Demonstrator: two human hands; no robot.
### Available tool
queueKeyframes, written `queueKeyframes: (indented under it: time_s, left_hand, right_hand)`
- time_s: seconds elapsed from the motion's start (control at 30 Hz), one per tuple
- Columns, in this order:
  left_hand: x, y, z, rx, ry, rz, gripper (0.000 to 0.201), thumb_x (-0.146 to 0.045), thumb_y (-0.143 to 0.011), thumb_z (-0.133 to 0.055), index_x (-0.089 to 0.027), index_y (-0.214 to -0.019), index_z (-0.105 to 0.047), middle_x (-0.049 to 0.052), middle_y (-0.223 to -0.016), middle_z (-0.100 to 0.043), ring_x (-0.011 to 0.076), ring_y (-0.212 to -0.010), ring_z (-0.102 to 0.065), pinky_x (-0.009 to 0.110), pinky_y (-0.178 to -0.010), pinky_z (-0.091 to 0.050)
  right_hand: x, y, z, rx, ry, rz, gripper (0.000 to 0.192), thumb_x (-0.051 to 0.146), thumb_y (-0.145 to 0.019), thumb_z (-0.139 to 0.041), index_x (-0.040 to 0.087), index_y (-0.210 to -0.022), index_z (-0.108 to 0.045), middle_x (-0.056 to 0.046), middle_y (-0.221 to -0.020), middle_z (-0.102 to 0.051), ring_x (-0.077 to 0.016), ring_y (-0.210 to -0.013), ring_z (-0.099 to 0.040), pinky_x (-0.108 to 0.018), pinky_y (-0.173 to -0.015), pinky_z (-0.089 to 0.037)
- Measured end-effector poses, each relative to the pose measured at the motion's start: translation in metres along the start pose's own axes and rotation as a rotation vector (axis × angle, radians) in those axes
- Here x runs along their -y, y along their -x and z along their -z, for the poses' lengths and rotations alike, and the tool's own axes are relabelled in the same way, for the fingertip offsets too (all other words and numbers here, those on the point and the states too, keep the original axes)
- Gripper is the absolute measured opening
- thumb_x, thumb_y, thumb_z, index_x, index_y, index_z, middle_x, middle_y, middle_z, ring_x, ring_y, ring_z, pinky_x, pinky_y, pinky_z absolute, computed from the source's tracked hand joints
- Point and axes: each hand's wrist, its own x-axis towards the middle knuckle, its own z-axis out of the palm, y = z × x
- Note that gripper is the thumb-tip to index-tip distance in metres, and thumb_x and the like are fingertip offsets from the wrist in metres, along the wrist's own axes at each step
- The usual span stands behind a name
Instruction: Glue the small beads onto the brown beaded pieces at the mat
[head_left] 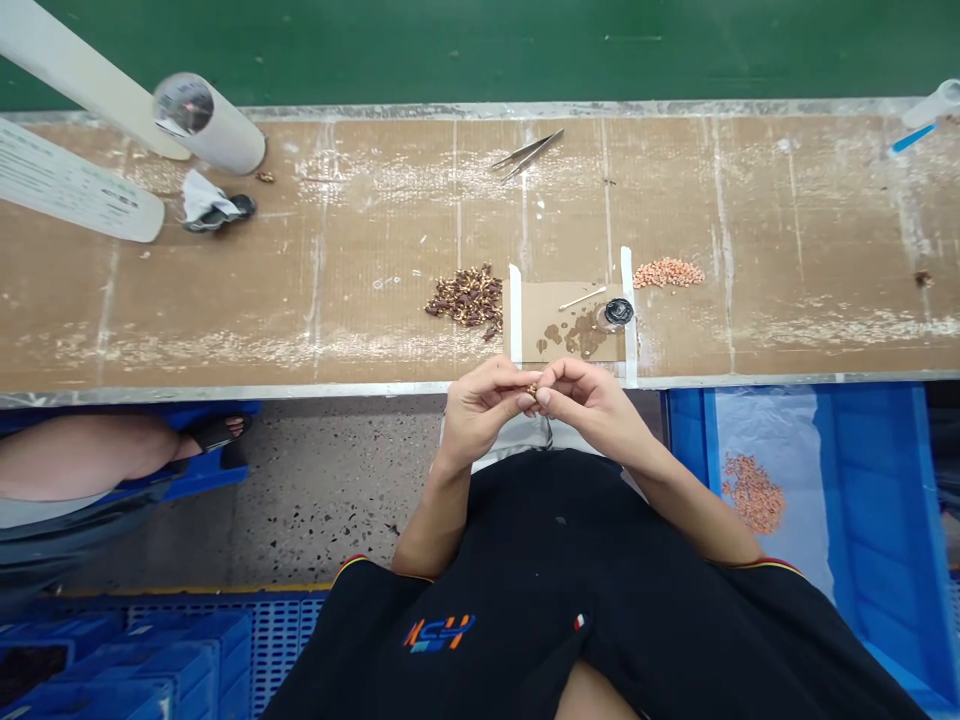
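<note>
My left hand (484,408) and my right hand (589,405) meet at the table's front edge, fingertips pinched together. Between them is a small brownish piece (532,390), mostly covered by the fingers. Just beyond my left hand lies a pile of small dark brown and gold pieces (466,298). Past my right hand, a stained cardboard patch (536,310) is held by white tape strips, with a cotton swab (583,298) and a small round black object (619,311) on it. A heap of small orange-pink pieces (669,272) sits right of the tape.
Metal tweezers (529,155) lie farther back on the cardboard-covered table (375,230). White cylinders (232,135) and a crumpled wrapper (206,200) are at left. A blue crate (874,500) with more orange-pink pieces stands at lower right. Another person's leg (90,455) is at left.
</note>
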Motion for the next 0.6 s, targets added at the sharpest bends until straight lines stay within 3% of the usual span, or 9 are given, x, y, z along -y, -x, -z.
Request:
queueKeyframes:
  time_s: [0.17, 0.27, 0.43, 0.6]
  left_hand:
    - [0.006, -0.002, -0.003, -0.022, -0.188, -0.264, 0.023, -0.023, -0.091, -0.084, -0.033, -0.111, -0.086, 0.002, -0.087, -0.076, 0.0118, -0.076, -0.073, 0.021, -0.065, -0.059]
    - [0.008, -0.003, -0.005, -0.008, -0.271, -0.339, 0.024, -0.02, -0.093, -0.082, -0.033, -0.114, -0.085, 0.003, -0.089, -0.078, 0.0124, -0.078, -0.073, 0.022, -0.068, -0.059]
    - [0.003, 0.0, -0.009, 0.022, -0.292, -0.254, 0.023, -0.023, -0.097, -0.077, -0.029, -0.118, -0.083, 0.005, -0.093, -0.08, 0.0151, -0.083, -0.075, 0.025, -0.072, -0.06]
    - [-0.008, 0.003, -0.011, 0.033, -0.279, -0.108, 0.015, -0.024, -0.098, -0.073, -0.024, -0.108, -0.084, 0.007, -0.094, -0.08, 0.0161, -0.085, -0.074, 0.027, -0.073, -0.06]
  right_hand:
    - [-0.006, 0.005, 0.0, -0.059, 0.013, -0.047, 0.059, 0.081, -0.083, -0.073, 0.024, -0.085, -0.059, 0.001, -0.07, -0.061, -0.0138, -0.064, -0.057, -0.03, -0.064, -0.052]
    - [-0.007, 0.008, 0.001, -0.07, 0.016, -0.032, 0.059, 0.081, -0.084, -0.071, 0.024, -0.084, -0.06, 0.002, -0.069, -0.059, -0.0141, -0.065, -0.055, -0.03, -0.064, -0.05]
    - [-0.009, 0.013, 0.006, -0.187, 0.168, 0.073, 0.037, 0.056, -0.092, -0.074, 0.023, -0.081, -0.06, 0.001, -0.071, -0.06, -0.014, -0.064, -0.054, -0.029, -0.062, -0.047]
    - [-0.014, 0.014, 0.008, -0.265, 0.371, 0.254, 0.013, 0.029, -0.091, -0.067, 0.023, -0.081, -0.061, 0.001, -0.072, -0.063, -0.0136, -0.063, -0.056, -0.028, -0.063, -0.048]
